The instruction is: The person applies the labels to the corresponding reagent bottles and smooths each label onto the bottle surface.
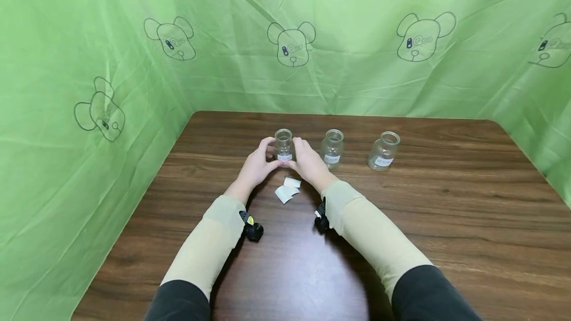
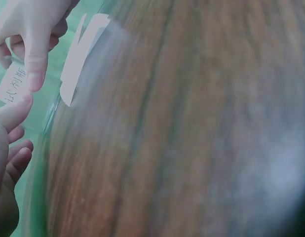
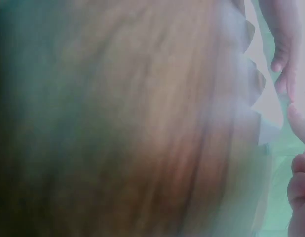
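Both hands hold a small, clear glass reagent bottle (image 1: 283, 145) upright on the table, one from each side. My left hand (image 1: 256, 166) curls round its left side, and my right hand (image 1: 309, 162) round its right. The thumbs meet at the front, pressing on a white label (image 2: 12, 85) with handwritten characters. In the left wrist view, the left thumb (image 2: 14, 112) lies just below the right one along the label's edge. Uncapped, the bottle shows its open mouth at the top. White paper pieces (image 1: 284, 193) lie on the table just in front of it.
To the right stand two similar open glass bottles, a middle one (image 1: 332, 147) close by the right hand and another (image 1: 383, 151) farther right, both labelled. They share a brown wooden table (image 1: 446, 222). Behind the table hangs a green curtain (image 1: 348, 83).
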A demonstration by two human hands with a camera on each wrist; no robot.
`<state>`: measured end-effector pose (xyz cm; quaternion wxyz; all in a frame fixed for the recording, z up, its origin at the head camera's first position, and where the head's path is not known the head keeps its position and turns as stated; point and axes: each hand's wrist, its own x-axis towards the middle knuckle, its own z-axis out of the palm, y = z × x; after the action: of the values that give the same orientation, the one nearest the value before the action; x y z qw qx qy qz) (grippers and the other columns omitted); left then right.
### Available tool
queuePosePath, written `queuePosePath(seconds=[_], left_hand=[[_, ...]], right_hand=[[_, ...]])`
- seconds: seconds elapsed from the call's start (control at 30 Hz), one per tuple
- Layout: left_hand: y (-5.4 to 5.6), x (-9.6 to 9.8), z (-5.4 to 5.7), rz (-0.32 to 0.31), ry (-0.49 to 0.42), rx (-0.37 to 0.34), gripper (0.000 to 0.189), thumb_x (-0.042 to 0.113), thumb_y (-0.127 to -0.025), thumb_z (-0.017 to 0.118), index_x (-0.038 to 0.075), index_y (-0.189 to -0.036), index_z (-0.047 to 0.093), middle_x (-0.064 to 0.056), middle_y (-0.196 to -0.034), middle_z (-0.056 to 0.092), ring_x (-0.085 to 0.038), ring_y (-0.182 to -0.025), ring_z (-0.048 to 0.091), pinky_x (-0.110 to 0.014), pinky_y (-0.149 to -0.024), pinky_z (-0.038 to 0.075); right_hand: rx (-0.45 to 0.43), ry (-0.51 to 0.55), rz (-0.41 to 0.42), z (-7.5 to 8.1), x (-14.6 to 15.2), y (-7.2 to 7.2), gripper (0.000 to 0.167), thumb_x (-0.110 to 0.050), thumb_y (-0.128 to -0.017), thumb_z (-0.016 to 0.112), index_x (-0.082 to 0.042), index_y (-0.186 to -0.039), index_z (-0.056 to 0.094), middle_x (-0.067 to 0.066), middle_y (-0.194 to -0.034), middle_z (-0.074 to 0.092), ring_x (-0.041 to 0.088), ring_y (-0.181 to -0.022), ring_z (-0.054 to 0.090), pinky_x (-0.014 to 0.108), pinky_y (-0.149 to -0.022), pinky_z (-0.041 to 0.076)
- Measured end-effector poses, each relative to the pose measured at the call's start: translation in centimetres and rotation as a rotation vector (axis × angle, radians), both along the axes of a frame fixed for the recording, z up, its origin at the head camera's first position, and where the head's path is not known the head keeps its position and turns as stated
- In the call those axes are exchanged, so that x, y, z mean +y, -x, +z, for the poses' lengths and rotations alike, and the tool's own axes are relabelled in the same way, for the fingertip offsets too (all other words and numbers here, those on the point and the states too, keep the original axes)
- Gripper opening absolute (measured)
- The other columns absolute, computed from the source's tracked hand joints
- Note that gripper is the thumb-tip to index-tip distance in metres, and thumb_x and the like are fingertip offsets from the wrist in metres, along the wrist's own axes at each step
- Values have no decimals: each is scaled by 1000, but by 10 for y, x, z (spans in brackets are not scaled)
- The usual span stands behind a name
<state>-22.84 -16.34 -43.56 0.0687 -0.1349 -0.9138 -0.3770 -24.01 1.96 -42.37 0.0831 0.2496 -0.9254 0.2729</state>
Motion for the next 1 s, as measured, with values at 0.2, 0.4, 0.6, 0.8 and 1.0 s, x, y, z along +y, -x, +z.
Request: queuePosePath(seconds=[0.2,0.4,0.6,0.8,1.0], left_hand=[[2,-4,1,19,32,-1,62,26,-85,69,23,-136,34,-8,-113,64,-24,-101,61,-44,-86,47],[3,-7,2,30,61,-18,59,29,-88,65,28,-137,32,-6,-113,65,-24,-102,61,-47,-86,46],[3,-8,1,32,54,-7,59,25,-88,66,27,-137,33,-5,-113,65,-24,-101,61,-47,-86,45],[2,-8,0,30,55,0,59,24,-88,66,27,-137,33,-5,-112,65,-23,-99,62,-46,-86,46],[-1,-10,4,28,32,-21,63,22,-88,66,28,-140,30,-6,-114,64,-25,-99,61,-45,-85,47]], right_hand=[[-25,-27,16,3,4,2,59,-24,-85,70,-2,-129,38,21,-118,54,33,-106,56,43,-88,46],[-7,-49,20,3,4,2,59,-22,-86,68,-2,-132,37,20,-120,56,32,-108,56,42,-89,46],[8,-65,20,2,5,2,57,-16,-88,65,-3,-135,35,20,-122,56,32,-103,59,40,-84,49],[7,-38,21,-2,7,4,56,-13,-88,65,-4,-135,35,20,-121,56,32,-105,58,41,-85,48],[-112,51,-7,-1,7,2,69,-12,-85,69,-4,-139,27,12,-94,60,23,-82,59,36,-72,48]])
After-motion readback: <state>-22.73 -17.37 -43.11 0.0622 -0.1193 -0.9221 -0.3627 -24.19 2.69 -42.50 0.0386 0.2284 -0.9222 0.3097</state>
